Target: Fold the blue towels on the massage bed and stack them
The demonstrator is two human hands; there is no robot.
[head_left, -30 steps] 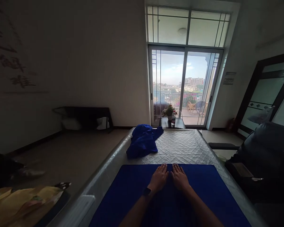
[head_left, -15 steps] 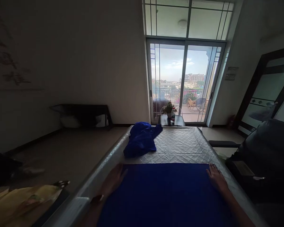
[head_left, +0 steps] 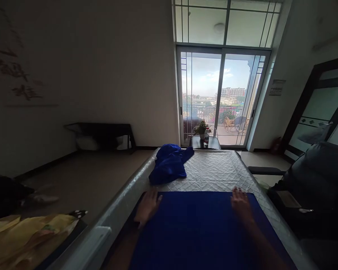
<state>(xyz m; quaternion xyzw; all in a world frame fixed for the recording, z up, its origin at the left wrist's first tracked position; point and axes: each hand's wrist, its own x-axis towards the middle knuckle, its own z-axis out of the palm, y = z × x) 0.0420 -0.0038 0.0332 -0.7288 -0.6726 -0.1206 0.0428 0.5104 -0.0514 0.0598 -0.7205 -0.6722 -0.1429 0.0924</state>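
A dark blue cloth [head_left: 194,228] lies spread flat over the near part of a mattress [head_left: 214,165] with a shiny, quilted, plastic-like cover. My left hand [head_left: 148,206] rests on the cloth close to its far left corner, palm down and fingers stretched out. Near the far right corner, my right hand [head_left: 240,200] lies on the cloth in the same way, fingertips at the far edge. Neither hand grips anything. Beyond the cloth's far edge, a crumpled blue garment [head_left: 169,165] sits on the left side of the mattress.
Left of the mattress are a yellow patterned fabric [head_left: 42,240] and a low black piece of furniture [head_left: 101,137] by the wall. To the right stands a dark chair [head_left: 321,180]. A small table with a bottle [head_left: 206,137] and potted plant [head_left: 202,128] is before the glass door.
Both hands have moved inward from the cloth's side edges onto its top. The far corners, covered before, now show outside my hands. The crumpled garment stays in place.
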